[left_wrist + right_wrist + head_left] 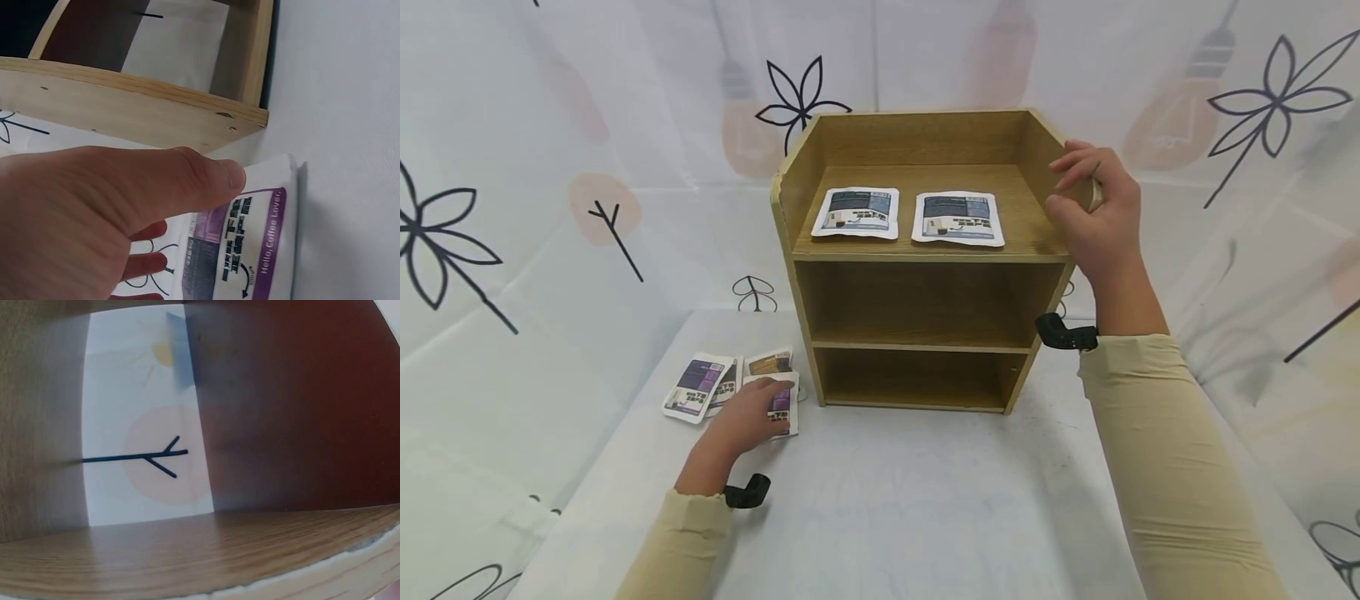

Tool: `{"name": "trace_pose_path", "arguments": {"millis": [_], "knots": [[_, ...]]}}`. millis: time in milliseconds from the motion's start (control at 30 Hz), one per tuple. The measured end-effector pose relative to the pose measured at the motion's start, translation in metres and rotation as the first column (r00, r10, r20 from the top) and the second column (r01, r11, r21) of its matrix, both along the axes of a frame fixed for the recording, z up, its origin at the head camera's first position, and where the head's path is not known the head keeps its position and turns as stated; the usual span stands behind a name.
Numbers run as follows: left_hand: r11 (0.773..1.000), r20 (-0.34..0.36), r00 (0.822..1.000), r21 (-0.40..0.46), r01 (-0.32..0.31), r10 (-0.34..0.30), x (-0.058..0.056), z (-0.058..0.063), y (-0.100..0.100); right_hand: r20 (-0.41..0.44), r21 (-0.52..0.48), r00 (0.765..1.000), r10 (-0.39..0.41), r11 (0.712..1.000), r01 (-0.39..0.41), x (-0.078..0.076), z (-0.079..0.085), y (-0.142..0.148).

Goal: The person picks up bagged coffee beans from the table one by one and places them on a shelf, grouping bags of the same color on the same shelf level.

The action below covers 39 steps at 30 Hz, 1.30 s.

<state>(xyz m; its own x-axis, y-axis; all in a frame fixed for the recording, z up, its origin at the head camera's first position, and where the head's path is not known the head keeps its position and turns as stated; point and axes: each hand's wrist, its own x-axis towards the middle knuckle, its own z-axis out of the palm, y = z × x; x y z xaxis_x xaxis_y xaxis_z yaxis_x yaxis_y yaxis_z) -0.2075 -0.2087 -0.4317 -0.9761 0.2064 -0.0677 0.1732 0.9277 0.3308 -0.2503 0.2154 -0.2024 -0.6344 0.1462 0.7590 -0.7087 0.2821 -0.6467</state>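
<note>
- Spanned the purple pouch (240, 247) with a half-spread left hand (747, 421), down at table (910, 500) level, left of the shelf (925, 258); couldn't tell if pinched!
- Paid to grip opposite edges squarely, without nudging the loose pouches (697, 385) alongside!
- Held the shelf's right side with a curled right hand (1111, 218).
- Saw two blue pouches (858, 214) flat on top.

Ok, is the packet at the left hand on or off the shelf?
Off: the head view shows the packet outside the shelf, near its lower left corner, at the left hand.
</note>
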Motion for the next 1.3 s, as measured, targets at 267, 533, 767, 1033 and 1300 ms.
{"name": "trace_pose_path", "arguments": {"millis": [267, 533, 767, 1033, 1300], "knots": [[1.0, 0.046, 0.999, -0.009, -0.025, 0.025, -0.004, -0.011, -0.003, 0.006, -0.006, 1.0, 0.005, 1.0, -0.005, 0.001, 0.0, -0.001], [1.0, 0.065, 0.998, -0.002, -0.014, 0.014, -0.003, -0.014, -0.003, -0.003, -0.012, 1.0, 0.009, 1.0, -0.009, 0.0, 0.0, -0.001], [1.0, 0.068, 0.998, -0.016, -0.01, 0.011, -0.004, -0.017, -0.001, -0.015, -0.011, 1.0, 0.011, 1.0, -0.011, 0.0, 0.0, -0.001], [0.999, 0.055, 0.998, -0.029, -0.028, 0.03, -0.003, -0.019, 0.0, -0.008, -0.007, 1.0, 0.011, 1.0, -0.011, 0.001, 0.0, 0.0], [1.0, 0.015, 1.0, -0.015, 0.007, -0.007, 0.002, -0.011, 0.001, -0.007, -0.014, 1.0, 0.011, 1.0, -0.011, 0.0, 0.0, 0.0]]}}
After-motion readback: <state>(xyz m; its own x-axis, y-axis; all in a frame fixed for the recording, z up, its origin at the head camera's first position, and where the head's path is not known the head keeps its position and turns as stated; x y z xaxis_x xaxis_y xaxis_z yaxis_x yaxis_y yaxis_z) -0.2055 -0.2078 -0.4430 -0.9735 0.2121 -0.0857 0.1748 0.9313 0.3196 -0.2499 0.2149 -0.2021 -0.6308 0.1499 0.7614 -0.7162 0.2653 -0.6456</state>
